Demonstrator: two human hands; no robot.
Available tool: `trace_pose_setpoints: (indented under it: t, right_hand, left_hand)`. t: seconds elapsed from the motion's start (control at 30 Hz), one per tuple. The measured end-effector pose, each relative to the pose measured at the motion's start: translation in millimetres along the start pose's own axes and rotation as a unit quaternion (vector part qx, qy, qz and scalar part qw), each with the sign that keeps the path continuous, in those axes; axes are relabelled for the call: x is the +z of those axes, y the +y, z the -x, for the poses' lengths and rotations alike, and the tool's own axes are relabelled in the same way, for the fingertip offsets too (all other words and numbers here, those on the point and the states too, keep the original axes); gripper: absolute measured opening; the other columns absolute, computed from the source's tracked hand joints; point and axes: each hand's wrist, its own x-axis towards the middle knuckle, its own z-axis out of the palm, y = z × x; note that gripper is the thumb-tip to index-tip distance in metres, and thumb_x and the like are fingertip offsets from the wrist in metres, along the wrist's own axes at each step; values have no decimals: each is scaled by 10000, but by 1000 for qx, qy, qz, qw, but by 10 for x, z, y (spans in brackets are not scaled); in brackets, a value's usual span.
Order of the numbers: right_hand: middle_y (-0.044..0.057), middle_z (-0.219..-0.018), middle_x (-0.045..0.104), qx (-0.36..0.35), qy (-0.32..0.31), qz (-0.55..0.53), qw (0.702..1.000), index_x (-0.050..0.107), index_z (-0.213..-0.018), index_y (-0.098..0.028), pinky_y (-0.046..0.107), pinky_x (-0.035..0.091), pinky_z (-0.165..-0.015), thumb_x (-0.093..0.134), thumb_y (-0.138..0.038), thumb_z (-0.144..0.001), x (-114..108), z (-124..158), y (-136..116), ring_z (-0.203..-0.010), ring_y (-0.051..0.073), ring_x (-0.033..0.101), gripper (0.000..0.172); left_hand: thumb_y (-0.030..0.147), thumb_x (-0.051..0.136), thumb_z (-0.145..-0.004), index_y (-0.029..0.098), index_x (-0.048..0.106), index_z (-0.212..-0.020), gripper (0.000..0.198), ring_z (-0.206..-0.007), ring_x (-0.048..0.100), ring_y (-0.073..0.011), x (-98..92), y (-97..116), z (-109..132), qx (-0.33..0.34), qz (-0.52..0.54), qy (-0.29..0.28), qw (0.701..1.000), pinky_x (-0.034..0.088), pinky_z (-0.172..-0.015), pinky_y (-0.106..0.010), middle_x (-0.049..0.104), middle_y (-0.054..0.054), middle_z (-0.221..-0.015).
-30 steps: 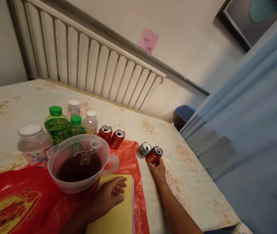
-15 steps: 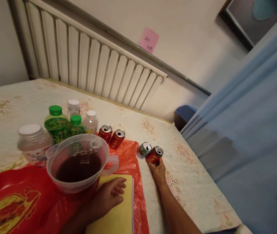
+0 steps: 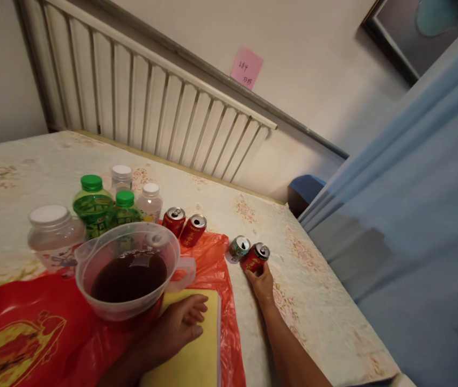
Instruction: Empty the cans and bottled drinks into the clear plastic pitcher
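My right hand [image 3: 262,282] reaches out over the patterned bed cover and its fingers wrap the base of a red drink can [image 3: 255,257]. A green and silver can [image 3: 237,248] stands touching that red can on its left. My left hand [image 3: 178,324] lies flat, fingers apart, on a yellow book [image 3: 197,352], beside a clear plastic jug [image 3: 130,269] holding dark liquid.
Two more red cans [image 3: 184,223] stand on a red plastic bag [image 3: 23,328]. Behind the jug are two green-capped bottles [image 3: 92,204], two white-capped bottles and a clear jar [image 3: 54,234]. A slatted headboard [image 3: 152,102] stands behind; a blue curtain [image 3: 414,215] hangs at right.
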Motion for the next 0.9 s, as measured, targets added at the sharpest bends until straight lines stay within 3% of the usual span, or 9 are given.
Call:
trace_pose_setpoints:
  t: [0.47, 0.9]
  right_hand:
    - [26, -832, 690, 10, 13, 5, 1000, 598, -940, -206, 330, 479, -685, 748, -367, -600, 6, 7, -7, -727, 231, 616, 405]
    - [40, -892, 704, 8, 17, 12, 1000, 603, -1004, -186, 332, 498, -730, 739, -397, -592, 9, 1, 31, -793, 237, 633, 483]
  left_hand:
    - [256, 590, -726, 192, 546, -1251, 530, -1014, 611, -225, -11, 10, 11, 7, -3, 3, 1000, 494, -911, -359, 655, -100, -1183]
    - [268, 593, -734, 199, 556, -1246, 518, -1018, 611, -223, -19, 6, 14, 7, -5, 1, 1000, 492, -917, -361, 661, -92, -1183]
